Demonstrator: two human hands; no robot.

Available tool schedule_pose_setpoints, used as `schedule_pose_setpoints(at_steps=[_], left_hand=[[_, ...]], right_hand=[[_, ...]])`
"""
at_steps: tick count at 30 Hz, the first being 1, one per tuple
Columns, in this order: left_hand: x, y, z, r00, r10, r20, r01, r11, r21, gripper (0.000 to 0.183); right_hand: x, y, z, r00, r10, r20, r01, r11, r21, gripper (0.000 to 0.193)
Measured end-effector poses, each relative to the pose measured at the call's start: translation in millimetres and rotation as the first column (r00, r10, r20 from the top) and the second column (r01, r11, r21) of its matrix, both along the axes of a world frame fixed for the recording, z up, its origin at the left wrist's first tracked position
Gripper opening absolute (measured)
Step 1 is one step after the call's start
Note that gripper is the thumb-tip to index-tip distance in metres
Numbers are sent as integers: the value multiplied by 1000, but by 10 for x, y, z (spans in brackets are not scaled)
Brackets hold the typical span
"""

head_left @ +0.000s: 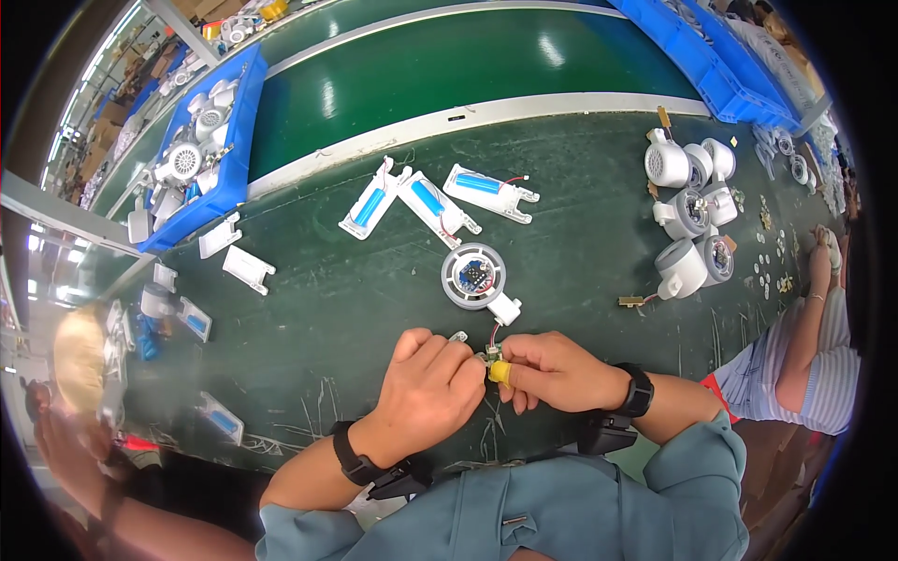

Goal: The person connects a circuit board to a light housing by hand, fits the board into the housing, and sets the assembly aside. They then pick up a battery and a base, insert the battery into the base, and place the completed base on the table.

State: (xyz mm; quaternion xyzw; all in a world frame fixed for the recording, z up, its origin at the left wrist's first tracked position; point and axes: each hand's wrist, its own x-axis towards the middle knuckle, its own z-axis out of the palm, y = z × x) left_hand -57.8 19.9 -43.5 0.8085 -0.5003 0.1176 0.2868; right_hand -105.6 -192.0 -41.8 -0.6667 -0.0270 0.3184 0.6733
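Note:
My left hand [430,385] is closed, fingers curled, with the tip of a white plastic piece [458,337] poking out above it; the rest of that piece is hidden. Facing it, my right hand [559,372] pinches a small green circuit board [493,352] between thumb and fingers. A yellow cover [500,373] sits at the right thumb's tip. Thin red wires run from the board to a round white fan head [474,277], which lies just beyond my hands with its electronics facing up and its short white neck toward me.
Several white handle shells with blue batteries [427,198] lie beyond the fan head. White fan heads [681,266] cluster at the right. Blue crates stand at far left [245,122] and far right [725,84]. A green conveyor [449,65] runs along the back. Other people's arms show at both sides.

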Motion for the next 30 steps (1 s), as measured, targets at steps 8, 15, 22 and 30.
schedule_pose_setpoints(at_steps=[8,15,22,30], left_hand=[[-18,-8,-8,999,-7,-42,6,1000,-23,31],[65,42,8,932,-89,-352,59,994,-95,31],[53,71,-39,807,-76,-586,8,993,-118,28],[71,53,16,859,-45,-510,18,998,-57,25]], right_hand=[[-8,26,10,998,-54,-37,55,998,4,13],[-10,25,-5,998,-60,12,59,998,9,13],[-26,11,-17,991,16,134,-8,998,-63,11],[-67,43,-65,963,-4,268,36,993,-114,7]])
